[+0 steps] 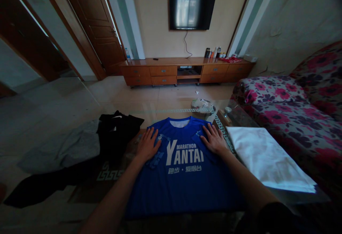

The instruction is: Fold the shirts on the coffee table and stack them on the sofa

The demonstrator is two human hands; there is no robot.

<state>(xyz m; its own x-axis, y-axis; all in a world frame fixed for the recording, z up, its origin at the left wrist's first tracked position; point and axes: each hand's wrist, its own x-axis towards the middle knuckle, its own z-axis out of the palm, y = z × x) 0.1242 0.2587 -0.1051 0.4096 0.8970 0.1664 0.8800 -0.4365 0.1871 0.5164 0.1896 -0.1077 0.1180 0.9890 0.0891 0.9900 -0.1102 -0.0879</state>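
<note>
Presently, my left hand [148, 145] and right hand [214, 140] rest apart, palms down with fingers spread, near the shoulders of a blue fabric T-shirt [184, 187] with white lettering, which lies flat on the glass table [110, 175] with a pale key-pattern border. Rumpled black and grey clothing [114, 138] lies to the left, a folded white cloth [269, 159] to the right.

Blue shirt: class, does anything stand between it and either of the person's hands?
Nothing visible does: the left hand and right hand both lie on the blue shirt. The white cloth lies off to the right.
</note>
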